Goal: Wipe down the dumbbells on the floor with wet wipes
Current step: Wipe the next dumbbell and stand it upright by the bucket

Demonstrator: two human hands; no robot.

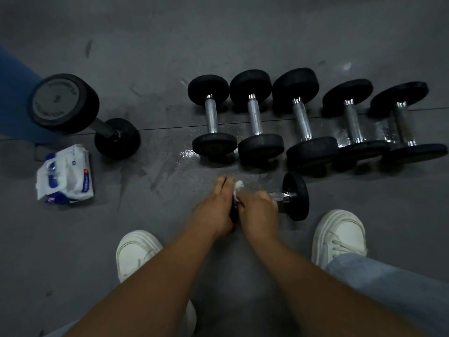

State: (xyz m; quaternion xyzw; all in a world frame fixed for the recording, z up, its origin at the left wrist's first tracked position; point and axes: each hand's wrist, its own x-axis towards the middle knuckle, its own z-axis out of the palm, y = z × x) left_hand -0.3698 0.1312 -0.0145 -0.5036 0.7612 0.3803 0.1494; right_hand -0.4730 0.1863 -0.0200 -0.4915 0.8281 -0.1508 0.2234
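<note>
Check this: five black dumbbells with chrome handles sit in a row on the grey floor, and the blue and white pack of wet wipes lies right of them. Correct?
No. The head view shows the blue and white pack of wet wipes lying left of the row of five black dumbbells with chrome handles, not right. The rest holds.

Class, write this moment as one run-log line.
left hand: on plate of small dumbbell | right hand: grips its handle | wet wipe: between hands
</note>
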